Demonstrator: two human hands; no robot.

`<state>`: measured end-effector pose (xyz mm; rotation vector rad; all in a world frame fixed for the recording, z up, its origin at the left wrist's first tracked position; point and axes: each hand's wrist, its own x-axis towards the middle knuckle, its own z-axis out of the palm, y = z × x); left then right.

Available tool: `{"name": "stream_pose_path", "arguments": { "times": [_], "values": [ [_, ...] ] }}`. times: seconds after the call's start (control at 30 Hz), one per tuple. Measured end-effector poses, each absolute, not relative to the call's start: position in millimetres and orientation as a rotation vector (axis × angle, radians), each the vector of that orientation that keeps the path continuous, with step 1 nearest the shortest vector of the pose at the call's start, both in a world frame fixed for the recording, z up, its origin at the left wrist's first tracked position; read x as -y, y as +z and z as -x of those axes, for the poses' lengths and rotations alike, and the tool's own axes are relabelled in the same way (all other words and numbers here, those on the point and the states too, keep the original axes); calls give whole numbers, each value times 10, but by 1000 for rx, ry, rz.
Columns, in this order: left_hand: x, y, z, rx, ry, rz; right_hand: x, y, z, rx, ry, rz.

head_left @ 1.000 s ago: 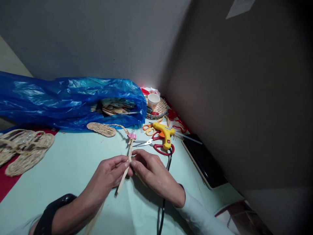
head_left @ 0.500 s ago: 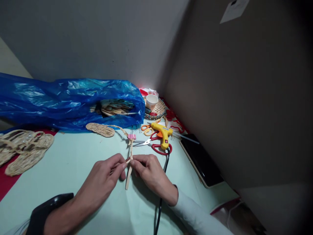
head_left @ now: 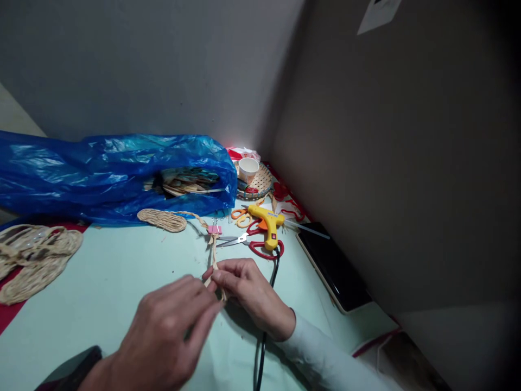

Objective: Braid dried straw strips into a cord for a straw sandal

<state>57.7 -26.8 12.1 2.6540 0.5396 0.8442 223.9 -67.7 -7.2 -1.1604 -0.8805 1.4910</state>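
Lower and nearer the camera than half a second ago, the left hand (head_left: 169,326) sits left of lower centre, fingers curled and blurred; whether they grip anything I cannot tell. At lower centre, the right hand (head_left: 250,293) pinches a thin braid of pale straw (head_left: 214,256) between thumb and forefinger. The braid runs up to a pink binder clip (head_left: 214,229) beside red-handled steel scissors (head_left: 243,238), mid-frame.

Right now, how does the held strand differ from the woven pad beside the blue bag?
The strand is narrow; the woven pad is broad. The strand is pinched in the right grip; the woven pad lies on the table, untouched. The strand points toward the person; the woven pad lies roughly crosswise. Both are straw-coloured.
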Motion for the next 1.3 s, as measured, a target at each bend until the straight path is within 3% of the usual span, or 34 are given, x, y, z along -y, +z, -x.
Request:
{"name": "stream_pose_path", "arguments": {
  "times": [0.13, 0.33, 0.53, 0.73, 0.87, 0.97, 1.13, 1.3],
  "values": [
    [1, 159, -595, -931, 530, -1990, 693, -32, -2253, 911, 1573, 1125],
    [-56, -64, -720, -725, 261, -1411, 694, -67, -2258, 1160, 1485, 1066],
    [-53, -69, -690, -804, 270, -1429, 776, 68, -2280, 1585, 1084, 1374],
    [16, -48, -692, -970, 402, -1474, 891, 66, -2225, 1922, 402, 1804],
    [74, -73, -702, -1005, 425, -1431, 902, -39, -2189, 2086, -106, 1538],
    [91, -92, -685, -1004, 383, -1359, 876, -108, -2168, 2253, -254, 1215],
    [103, -54, -645, -940, 413, -1226, 861, -98, -2159, 2268, -179, 1106],
    [106, -21, -658, -924, 389, -1012, 844, 36, -2212, 1675, 439, 1518]
  ]
}}
